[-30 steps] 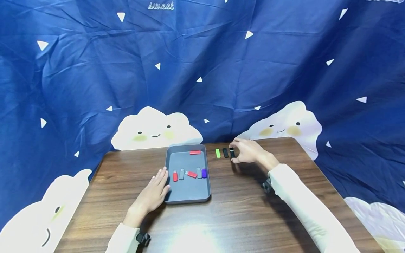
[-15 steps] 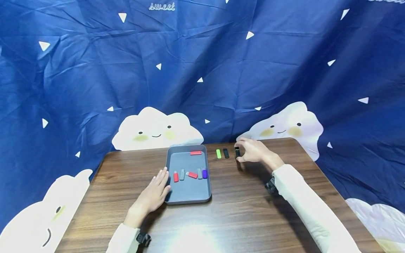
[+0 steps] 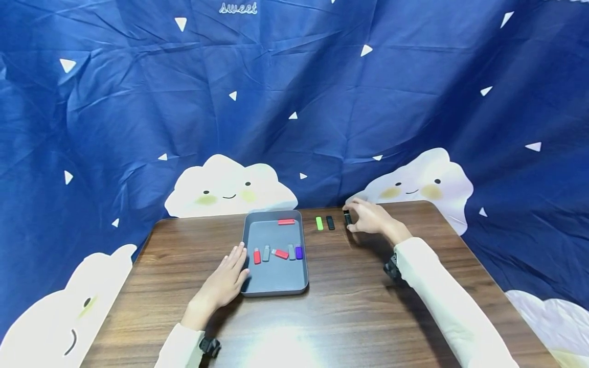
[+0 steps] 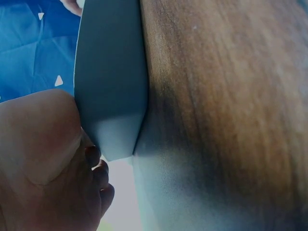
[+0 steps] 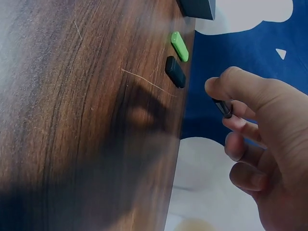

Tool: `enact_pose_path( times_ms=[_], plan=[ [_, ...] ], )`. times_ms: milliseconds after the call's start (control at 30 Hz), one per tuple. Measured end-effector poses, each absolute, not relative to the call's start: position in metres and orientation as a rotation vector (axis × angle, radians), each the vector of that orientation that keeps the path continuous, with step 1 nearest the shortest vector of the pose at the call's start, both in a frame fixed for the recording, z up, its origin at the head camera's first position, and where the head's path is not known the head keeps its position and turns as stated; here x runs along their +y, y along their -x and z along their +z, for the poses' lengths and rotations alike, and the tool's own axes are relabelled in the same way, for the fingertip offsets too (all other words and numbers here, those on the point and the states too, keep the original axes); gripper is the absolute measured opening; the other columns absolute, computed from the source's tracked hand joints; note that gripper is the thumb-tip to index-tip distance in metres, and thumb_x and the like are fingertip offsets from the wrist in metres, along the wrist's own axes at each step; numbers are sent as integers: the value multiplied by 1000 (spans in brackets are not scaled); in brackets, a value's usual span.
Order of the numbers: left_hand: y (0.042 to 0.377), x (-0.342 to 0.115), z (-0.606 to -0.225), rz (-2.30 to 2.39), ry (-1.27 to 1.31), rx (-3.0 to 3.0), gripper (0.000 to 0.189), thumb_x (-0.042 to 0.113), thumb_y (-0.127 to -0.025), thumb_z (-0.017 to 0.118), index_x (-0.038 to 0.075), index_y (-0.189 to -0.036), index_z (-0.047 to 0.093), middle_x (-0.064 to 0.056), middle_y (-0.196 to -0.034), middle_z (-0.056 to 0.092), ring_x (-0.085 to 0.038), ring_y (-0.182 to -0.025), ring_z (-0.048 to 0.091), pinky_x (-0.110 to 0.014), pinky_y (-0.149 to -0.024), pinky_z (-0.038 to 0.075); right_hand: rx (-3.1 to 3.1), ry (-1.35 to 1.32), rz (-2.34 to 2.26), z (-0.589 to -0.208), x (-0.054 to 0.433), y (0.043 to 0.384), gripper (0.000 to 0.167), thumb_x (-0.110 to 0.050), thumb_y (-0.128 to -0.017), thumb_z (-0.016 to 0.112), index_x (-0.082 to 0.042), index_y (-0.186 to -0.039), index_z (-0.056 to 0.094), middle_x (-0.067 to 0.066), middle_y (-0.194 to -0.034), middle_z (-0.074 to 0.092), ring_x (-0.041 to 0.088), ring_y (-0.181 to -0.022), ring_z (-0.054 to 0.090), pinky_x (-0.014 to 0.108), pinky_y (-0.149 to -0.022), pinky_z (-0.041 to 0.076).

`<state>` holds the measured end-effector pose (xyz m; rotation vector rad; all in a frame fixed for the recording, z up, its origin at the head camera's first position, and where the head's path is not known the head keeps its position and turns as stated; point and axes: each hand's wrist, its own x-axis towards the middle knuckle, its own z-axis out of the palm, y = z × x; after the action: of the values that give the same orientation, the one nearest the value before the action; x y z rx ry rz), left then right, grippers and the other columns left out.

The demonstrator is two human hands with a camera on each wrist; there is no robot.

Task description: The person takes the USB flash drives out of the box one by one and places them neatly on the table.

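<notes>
Right hand (image 3: 368,217) pinching a black USB flash drive (image 3: 348,220) by its two ends, thumb at the near end and fingertips at the far one; the drive appears to be held just above the bench (image 3: 349,301), near its far edge. Left hand (image 3: 223,281) with fingers extended along the left wall of the grey tray (image 3: 275,293).

The step in hand is judged to be the positioning of the held drive beside a short row: a lime-green flash drive (image 3: 319,223) nearest the tray, then a second black flash drive (image 3: 330,223). For good placement, the drive should be kept parallel to these two, lowered flat with a gap like theirs, and released by parting thumb and fingers evenly so that it does not twist. The bench edge lies close behind the fingers, and a sideways brush could disturb the second black drive.

Inside the tray: a red drive (image 3: 286,222) crosswise near the far wall; below it, from left to right, another red drive (image 3: 257,256), a grey drive (image 3: 266,254), a slanted red drive (image 3: 280,253), a second grey drive (image 3: 292,252) and a purple drive (image 3: 299,253) beside the right wall. That wall separates them from the row outside. Behind hangs a blue curtain (image 3: 322,92).
</notes>
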<state>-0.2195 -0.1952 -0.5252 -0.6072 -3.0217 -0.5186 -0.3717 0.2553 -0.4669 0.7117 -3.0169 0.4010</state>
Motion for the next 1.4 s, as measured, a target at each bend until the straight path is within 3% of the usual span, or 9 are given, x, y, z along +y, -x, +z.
enact_pose_path(
  times_ms=[400,633,967,1267,1333,1400],
  plan=[
    [221,-195,-527,-514,607,-3024,61,21,-114,49,-11,-162,32,-26,-175,22,-47,-161,26,-62,-131,26,-3044,-722,440,-474,250,383,60,-23,-87,84,-6,-142,66,18,-148,58,40,-130,64,61,-106,54],
    [221,-195,-526,-525,611,-3019,61,21,-113,50,-11,-162,32,-26,-175,22,-47,-161,25,-63,-131,25,-3074,-697,470,-481,249,391,60,-21,-87,85,-4,-141,67,18,-147,59,41,-133,62,65,-112,48],
    [221,-194,-525,-542,598,-3028,61,22,-114,49,-10,-163,31,-25,-175,21,-46,-162,25,-62,-132,25,-3126,-679,434,-489,246,395,60,-22,-88,84,-5,-143,66,17,-146,57,41,-129,63,61,-109,52],
    [221,-195,-526,-527,595,-3037,61,22,-114,48,-10,-163,31,-25,-175,21,-45,-162,25,-62,-132,25,-3177,-632,464,-494,245,395,60,-22,-92,83,-5,-146,63,21,-158,50,44,-136,59,62,-114,49],
    [221,-195,-526,-530,594,-3037,61,22,-114,48,-10,-163,31,-25,-176,21,-45,-162,24,-62,-132,25,-3188,-625,473,-495,245,396,61,-23,-92,83,-5,-147,62,22,-161,47,42,-132,61,62,-113,49],
    [221,-196,-525,-529,595,-3038,61,22,-114,48,-10,-163,31,-25,-176,21,-45,-162,24,-62,-132,25,-3202,-612,497,-496,244,397,62,-23,-93,83,-5,-148,62,21,-159,48,36,-117,70,59,-110,52]
  ],
)
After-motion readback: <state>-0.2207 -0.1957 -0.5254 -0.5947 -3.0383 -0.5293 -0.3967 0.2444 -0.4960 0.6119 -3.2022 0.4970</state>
